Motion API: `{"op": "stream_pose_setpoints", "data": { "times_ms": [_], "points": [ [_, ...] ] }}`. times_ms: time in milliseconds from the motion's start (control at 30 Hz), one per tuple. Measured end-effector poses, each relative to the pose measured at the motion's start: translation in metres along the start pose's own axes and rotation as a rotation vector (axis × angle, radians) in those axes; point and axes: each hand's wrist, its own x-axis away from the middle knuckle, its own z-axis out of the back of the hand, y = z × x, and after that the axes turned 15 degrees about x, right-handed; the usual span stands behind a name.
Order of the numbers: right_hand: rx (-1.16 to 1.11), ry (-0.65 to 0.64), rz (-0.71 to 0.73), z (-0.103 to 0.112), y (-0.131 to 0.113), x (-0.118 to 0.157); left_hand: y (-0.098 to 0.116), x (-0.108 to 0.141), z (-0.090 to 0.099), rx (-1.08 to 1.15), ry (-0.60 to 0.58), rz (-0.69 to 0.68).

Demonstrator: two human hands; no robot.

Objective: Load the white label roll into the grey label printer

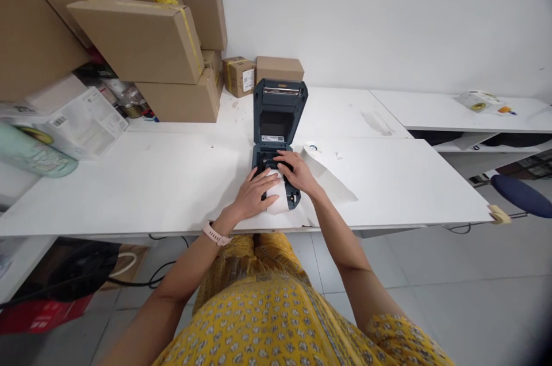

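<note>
White paper (279,203) lies in the open printer (278,106) on the counter (172,176), long axis toward the near edge, left hand (254,192) spread flat across it, right hand (299,173) bent at its far end, perhaps pinching something, I cannot tell.

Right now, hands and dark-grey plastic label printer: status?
Left hand over white paper strip; right hand at open printer. Lid up. Loose white paper sheet alongside, right.
</note>
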Motion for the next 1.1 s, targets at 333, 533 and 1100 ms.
{"op": "stream_pose_setpoints", "data": {
  "times_ms": [333, 533, 1100],
  "points": [
    [-0.040, -0.103, -0.002, -0.006, 0.013, 0.004, 0.000, 0.000, 0.000, -0.018, -0.014, 0.003],
    [-0.159, -0.231, 0.049, 0.005, 0.024, 0.010, 0.003, 0.000, 0.003, -0.047, -0.034, -0.007],
    [-0.383, -0.294, 0.040, 0.006, 0.030, 0.010, -0.001, 0.000, 0.009, -0.023, -0.065, -0.043]
  ]
}}
